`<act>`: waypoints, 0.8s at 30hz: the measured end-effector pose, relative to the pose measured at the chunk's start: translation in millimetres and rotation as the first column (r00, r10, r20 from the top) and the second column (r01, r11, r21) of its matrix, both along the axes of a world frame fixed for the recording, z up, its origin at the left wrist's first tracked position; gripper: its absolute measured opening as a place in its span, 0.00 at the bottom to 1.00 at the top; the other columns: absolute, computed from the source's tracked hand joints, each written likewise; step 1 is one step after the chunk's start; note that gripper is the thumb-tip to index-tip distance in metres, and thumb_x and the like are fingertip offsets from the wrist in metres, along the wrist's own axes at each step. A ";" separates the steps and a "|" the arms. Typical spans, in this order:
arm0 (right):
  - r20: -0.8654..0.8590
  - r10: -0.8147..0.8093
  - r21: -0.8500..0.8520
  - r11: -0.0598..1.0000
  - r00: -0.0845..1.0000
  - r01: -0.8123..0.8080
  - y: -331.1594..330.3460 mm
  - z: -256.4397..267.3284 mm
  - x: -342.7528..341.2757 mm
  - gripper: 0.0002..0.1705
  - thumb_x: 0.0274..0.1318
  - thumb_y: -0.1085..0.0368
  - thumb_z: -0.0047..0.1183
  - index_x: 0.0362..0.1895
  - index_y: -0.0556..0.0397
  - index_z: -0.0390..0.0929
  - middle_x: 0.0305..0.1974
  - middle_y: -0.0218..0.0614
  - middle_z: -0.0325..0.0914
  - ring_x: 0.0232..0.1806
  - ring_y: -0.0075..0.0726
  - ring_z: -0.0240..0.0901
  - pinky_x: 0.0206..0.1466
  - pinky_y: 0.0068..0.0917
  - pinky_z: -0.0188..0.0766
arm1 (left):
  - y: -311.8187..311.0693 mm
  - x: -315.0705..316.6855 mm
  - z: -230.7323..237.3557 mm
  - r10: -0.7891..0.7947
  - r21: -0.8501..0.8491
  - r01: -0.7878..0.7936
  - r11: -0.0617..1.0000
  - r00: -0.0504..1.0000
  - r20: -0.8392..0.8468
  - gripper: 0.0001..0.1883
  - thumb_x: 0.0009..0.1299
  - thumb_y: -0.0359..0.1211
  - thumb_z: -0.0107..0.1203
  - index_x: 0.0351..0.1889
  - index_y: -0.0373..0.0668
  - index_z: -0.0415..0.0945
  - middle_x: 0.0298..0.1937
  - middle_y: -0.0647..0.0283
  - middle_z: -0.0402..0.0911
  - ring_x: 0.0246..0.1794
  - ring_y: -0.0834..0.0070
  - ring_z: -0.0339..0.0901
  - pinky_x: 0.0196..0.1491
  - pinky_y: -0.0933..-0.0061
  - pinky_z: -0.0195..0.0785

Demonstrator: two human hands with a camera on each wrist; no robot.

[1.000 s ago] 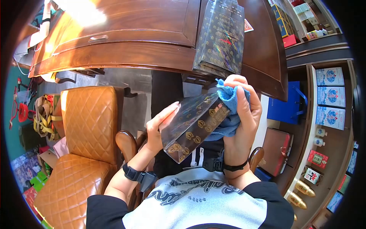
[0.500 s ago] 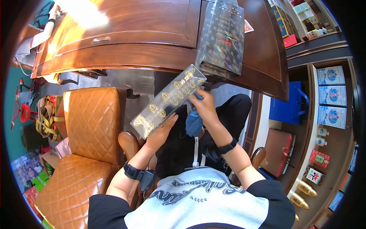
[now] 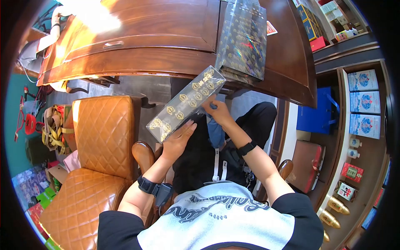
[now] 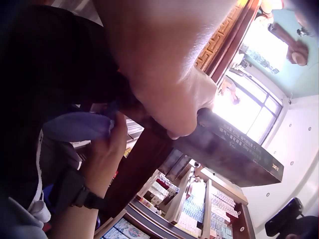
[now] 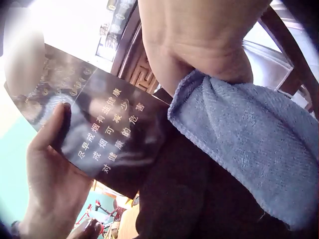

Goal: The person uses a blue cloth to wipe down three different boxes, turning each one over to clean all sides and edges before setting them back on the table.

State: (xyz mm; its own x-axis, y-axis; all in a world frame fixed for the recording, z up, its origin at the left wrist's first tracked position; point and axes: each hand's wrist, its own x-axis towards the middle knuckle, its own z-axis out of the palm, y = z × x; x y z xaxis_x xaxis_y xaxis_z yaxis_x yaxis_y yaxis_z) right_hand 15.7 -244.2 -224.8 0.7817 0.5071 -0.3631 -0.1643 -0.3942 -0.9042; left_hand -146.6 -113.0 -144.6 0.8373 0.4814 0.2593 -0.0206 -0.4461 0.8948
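In the head view, a slim dark cigarette carton [image 3: 186,103] with gold emblems is held at a slant before the table's front edge. My left hand [image 3: 177,139] grips its lower end; the right wrist view shows this hand's digits [image 5: 50,129] against the broad face with printed white characters. My right hand [image 3: 217,111] is close to the carton's other end and holds a blue cloth [image 3: 216,132]. That cloth hangs down from the hand, its terry weave plain in the right wrist view.
Similar dark, gold-patterned cartons [image 3: 242,46] lie on the wooden table [image 3: 166,35]. A brown quilted chair [image 3: 102,133] is at the left. Shelves [image 3: 341,125] with boxes and a blue bag [image 3: 312,112] line the right. Another person's arm [image 3: 52,33] shows at the far left.
The carton has been turned and moved left, showing a narrow emblem side. The right hand with the cloth has come off the carton's end and dropped lower, the cloth now hanging down.
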 end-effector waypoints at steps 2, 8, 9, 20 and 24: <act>0.286 -0.062 0.137 0.990 0.956 0.024 -1.3 2.5 6.3 0.11 0.59 0.64 0.63 0.41 0.58 0.84 0.28 0.34 0.81 0.30 0.24 0.74 0.35 0.29 0.70 | -1.5 1.5 -0.5 0.003 -0.100 -0.005 0.995 1.000 -0.014 0.11 0.68 0.35 0.67 0.43 0.37 0.87 0.42 0.52 0.88 0.43 0.62 0.85 0.52 0.69 0.74; 0.328 -0.069 0.142 0.990 0.942 0.023 -7.3 160.7 6.8 0.09 0.61 0.66 0.61 0.41 0.61 0.81 0.37 0.35 0.82 0.43 0.26 0.76 0.50 0.25 0.71 | 0.6 -1.8 -9.9 -0.062 0.053 0.056 0.997 0.991 0.120 0.16 0.69 0.29 0.62 0.55 0.45 0.83 0.47 0.53 0.87 0.45 0.61 0.86 0.53 0.67 0.76; 0.393 -0.101 0.170 0.985 0.914 0.035 -7.8 179.6 3.7 0.07 0.60 0.69 0.60 0.40 0.60 0.81 0.37 0.35 0.81 0.42 0.27 0.76 0.50 0.25 0.70 | 0.5 0.3 -5.3 -0.046 0.037 0.042 0.998 0.990 0.132 0.17 0.68 0.28 0.63 0.56 0.44 0.83 0.46 0.53 0.87 0.44 0.62 0.86 0.52 0.68 0.76; 0.658 0.221 0.099 0.922 0.720 -0.374 -10.0 282.1 -14.9 0.44 0.42 0.53 0.75 0.62 0.61 0.75 0.42 0.37 0.84 0.27 0.24 0.76 0.38 0.20 0.73 | -2.2 12.9 42.7 -0.101 -0.042 0.111 0.993 0.977 0.189 0.29 0.55 0.22 0.67 0.59 0.34 0.79 0.59 0.42 0.81 0.55 0.51 0.83 0.58 0.64 0.76; 0.652 0.254 -0.039 0.952 0.714 -0.302 -23.5 296.8 -13.7 0.37 0.22 0.70 0.80 0.47 0.58 0.81 0.40 0.30 0.82 0.33 0.13 0.74 0.36 0.14 0.69 | -6.8 11.8 46.9 -0.271 -0.092 0.291 0.952 0.945 0.182 0.31 0.54 0.21 0.66 0.60 0.34 0.77 0.60 0.41 0.79 0.57 0.49 0.82 0.60 0.63 0.75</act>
State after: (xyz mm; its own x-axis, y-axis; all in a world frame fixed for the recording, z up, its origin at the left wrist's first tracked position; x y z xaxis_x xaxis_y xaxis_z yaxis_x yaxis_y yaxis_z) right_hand 2.0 -267.7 72.0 0.6340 0.7427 0.2153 0.5728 -0.2640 -0.7760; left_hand -134.9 -119.8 -97.7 0.8928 0.2674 0.3624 -0.2825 -0.2943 0.9130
